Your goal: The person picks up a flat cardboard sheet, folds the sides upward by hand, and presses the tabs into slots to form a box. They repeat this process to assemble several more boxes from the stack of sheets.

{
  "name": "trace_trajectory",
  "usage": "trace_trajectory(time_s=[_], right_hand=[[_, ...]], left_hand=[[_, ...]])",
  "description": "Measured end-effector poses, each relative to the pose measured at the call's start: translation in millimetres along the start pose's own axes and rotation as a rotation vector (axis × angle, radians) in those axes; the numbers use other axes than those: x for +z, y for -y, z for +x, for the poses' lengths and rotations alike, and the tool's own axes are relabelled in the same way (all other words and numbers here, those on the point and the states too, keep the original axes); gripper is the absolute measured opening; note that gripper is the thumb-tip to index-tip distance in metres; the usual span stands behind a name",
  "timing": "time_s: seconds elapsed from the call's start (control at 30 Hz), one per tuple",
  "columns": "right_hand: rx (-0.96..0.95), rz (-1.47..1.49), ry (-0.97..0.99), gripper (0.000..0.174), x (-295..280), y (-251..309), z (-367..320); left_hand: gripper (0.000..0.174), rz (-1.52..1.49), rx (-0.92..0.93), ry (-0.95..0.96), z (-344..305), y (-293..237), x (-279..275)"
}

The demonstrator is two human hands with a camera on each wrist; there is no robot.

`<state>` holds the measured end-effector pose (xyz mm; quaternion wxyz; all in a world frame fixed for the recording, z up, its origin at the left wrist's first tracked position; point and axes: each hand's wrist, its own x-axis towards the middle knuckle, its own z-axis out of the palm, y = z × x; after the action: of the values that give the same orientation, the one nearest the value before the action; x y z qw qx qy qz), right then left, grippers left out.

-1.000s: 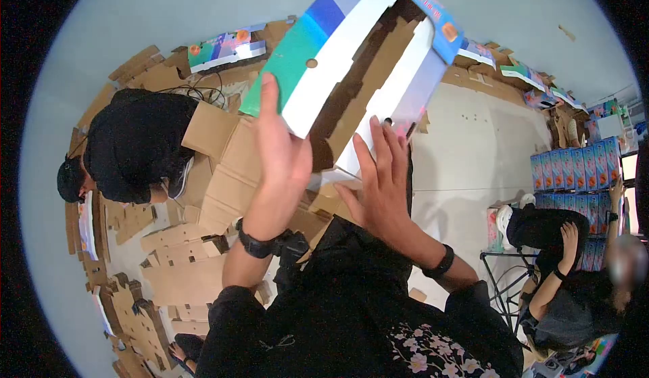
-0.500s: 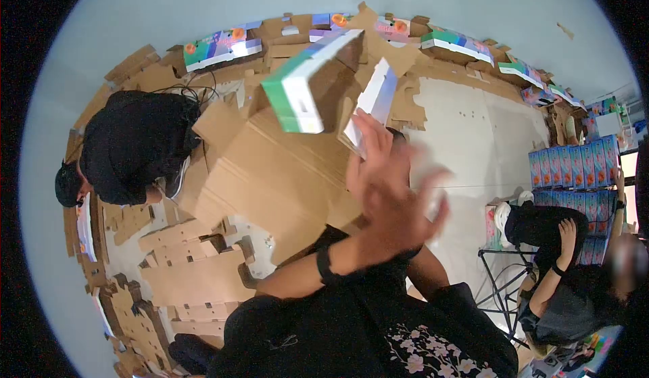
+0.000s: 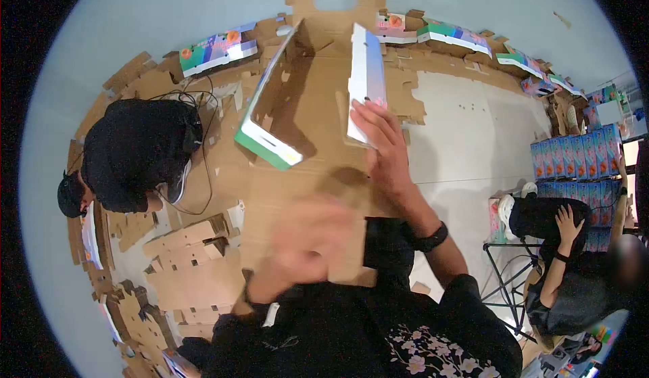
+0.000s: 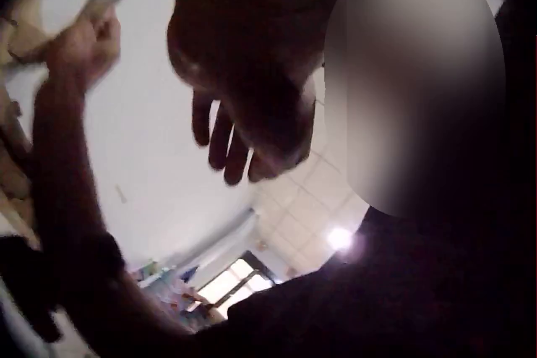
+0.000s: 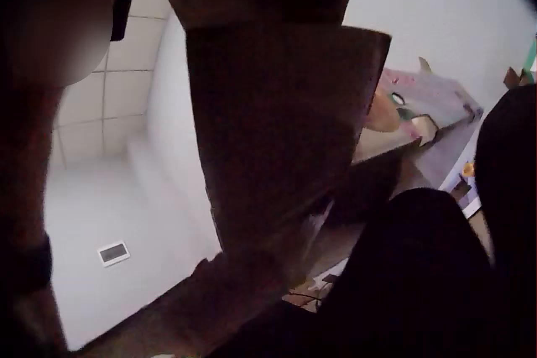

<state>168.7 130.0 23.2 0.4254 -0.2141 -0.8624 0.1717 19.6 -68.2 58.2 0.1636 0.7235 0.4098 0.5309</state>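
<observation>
A large cardboard box (image 3: pixel 328 117) stands unfolded before the person, brown inside, with a green-and-white printed side on the left and a white-and-purple side panel (image 3: pixel 368 67) on the right. The right hand (image 3: pixel 389 148) grips that panel's near end, fingers over its white edge. Blurred in the head view, the left hand (image 3: pixel 311 239) is above the brown cardboard near the body. In the left wrist view the left hand (image 4: pixel 247 114) has loosely extended fingers and holds nothing. A dark cardboard flap (image 5: pixel 281 123) covers much of the right wrist view.
Flattened cardboard (image 3: pixel 196 280) lies at lower left, beside a crouching person in black (image 3: pixel 142 155). Printed boxes (image 3: pixel 220 52) line the wall. At right, a seated person (image 3: pixel 574 283) is near a folding stand (image 3: pixel 507 283) and stacked blue boxes (image 3: pixel 574 158).
The box has come down from its raised position and its sides stand wider apart. The left hand has left the box and swung toward the body, while the right hand stays on the panel.
</observation>
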Motion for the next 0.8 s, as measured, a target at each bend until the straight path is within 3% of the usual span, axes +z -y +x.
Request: trace_trajectory(time_s=[0.07, 0.1, 0.2, 0.3, 0.33, 0.43, 0.47, 0.57, 0.6, 0.67, 0.7, 0.77, 0.8], right_hand=[[-0.018, 0.020, 0.120, 0.070, -20.2, -11.9, -12.1], [-0.020, 0.044, 0.156, 0.071, -29.1, -13.8, -16.2], [-0.053, 0.079, 0.272, 0.069, -50.8, -15.7, -22.3], [-0.108, 0.042, 0.312, 0.063, -65.6, -3.1, -26.2], [-0.109, 0.038, 0.322, 0.059, -68.6, 0.2, -28.2], [-0.092, 0.011, 0.306, 0.050, -76.5, 8.0, -44.7], [-0.083, -0.002, 0.270, 0.048, -80.3, 8.3, -55.5], [0.000, 0.059, -0.045, 0.048, -79.9, -7.9, -111.2], [0.032, 0.095, -0.183, 0.052, -77.1, -12.9, -131.4], [0.410, 0.044, -0.464, 0.051, -71.4, 6.4, -160.4], [0.599, 0.018, -0.606, 0.050, -68.7, 13.4, -173.0], [0.873, 0.399, -0.735, 0.045, -76.3, 7.5, -205.3], [1.002, 0.597, -0.795, 0.042, -78.6, 5.7, -215.6]], left_hand=[[0.076, 0.546, -0.298, -0.369, -10.8, -8.3, -42.4], [0.091, 0.710, -0.330, -0.523, -4.2, -1.5, -56.9], [0.111, 0.661, -0.488, -0.251, -7.5, 14.3, -82.2], [0.107, 0.496, -0.476, -0.129, 1.5, 29.5, -74.9], [0.091, 0.526, -0.477, -0.045, 0.7, 32.3, -70.2], [0.075, 0.511, -0.264, 0.211, -3.4, 42.4, -62.8], [0.063, 0.539, -0.250, 0.131, -15.2, 43.8, -55.4], [0.055, 0.293, -0.380, -0.549, -71.1, 57.9, -35.5], [0.053, 0.190, -0.471, -0.699, -76.0, 56.8, -35.1], [0.051, -0.019, -0.650, -0.994, -85.3, 55.1, -37.9], [0.051, -0.170, -0.708, -1.040, -103.1, 61.6, -39.8], [0.052, -0.480, -0.828, -1.114, -151.2, 84.7, -34.3], [0.051, -0.468, -0.867, -1.068, -156.3, 86.2, -29.4]])
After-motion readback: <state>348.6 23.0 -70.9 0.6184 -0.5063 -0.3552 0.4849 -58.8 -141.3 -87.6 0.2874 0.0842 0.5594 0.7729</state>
